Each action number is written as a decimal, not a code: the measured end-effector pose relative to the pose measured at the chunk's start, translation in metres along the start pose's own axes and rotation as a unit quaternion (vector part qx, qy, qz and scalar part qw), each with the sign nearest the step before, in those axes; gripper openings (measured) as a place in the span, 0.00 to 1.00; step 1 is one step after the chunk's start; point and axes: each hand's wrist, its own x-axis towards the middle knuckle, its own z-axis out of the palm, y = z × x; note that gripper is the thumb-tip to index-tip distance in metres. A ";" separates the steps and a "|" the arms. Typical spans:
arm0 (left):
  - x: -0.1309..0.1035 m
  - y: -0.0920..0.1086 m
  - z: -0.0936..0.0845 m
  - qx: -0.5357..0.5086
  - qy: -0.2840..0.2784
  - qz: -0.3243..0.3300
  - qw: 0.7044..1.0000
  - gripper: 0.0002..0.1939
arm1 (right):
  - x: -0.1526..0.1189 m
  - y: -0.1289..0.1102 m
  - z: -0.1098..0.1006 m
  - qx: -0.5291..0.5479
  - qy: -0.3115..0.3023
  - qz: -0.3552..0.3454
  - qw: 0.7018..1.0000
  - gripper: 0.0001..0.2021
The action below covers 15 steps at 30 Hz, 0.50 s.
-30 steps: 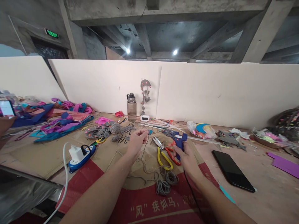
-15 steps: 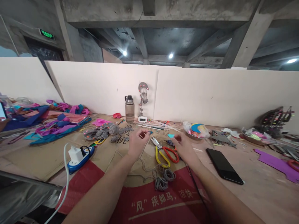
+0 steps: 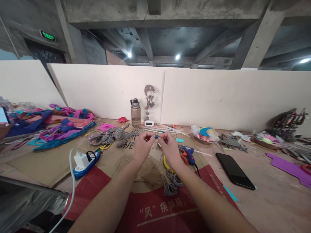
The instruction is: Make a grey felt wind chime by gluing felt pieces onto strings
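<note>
My left hand (image 3: 143,148) is closed in a pinch on a small blue piece (image 3: 156,137), perhaps felt or foam. Against the same piece, the fingertips of my right hand (image 3: 170,150) are pressed together from the other side. A blue glue gun (image 3: 189,154) with a white stick lies just right of my right hand. Scissors with yellow (image 3: 167,164) and red handles are partly hidden beneath that hand. Coils of grey cord (image 3: 170,183) lie below my right wrist, and a loose strand runs across the cardboard.
A water bottle (image 3: 135,113) and small white clock (image 3: 149,123) stand at the back. Grey felt pieces (image 3: 104,137) lie left. A power strip (image 3: 87,165) sits front left, a phone (image 3: 234,171) right. Beyond are a bowl (image 3: 205,134) and purple sheet (image 3: 289,170).
My right hand has moved left, away from the glue gun, and met my left hand at the blue piece. The glue gun now lies uncovered, and the right hand covers part of the scissors.
</note>
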 end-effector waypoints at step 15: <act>-0.002 0.002 0.004 -0.073 -0.032 -0.064 0.995 0.06 | 0.002 0.000 -0.007 0.004 0.005 0.025 1.000 0.13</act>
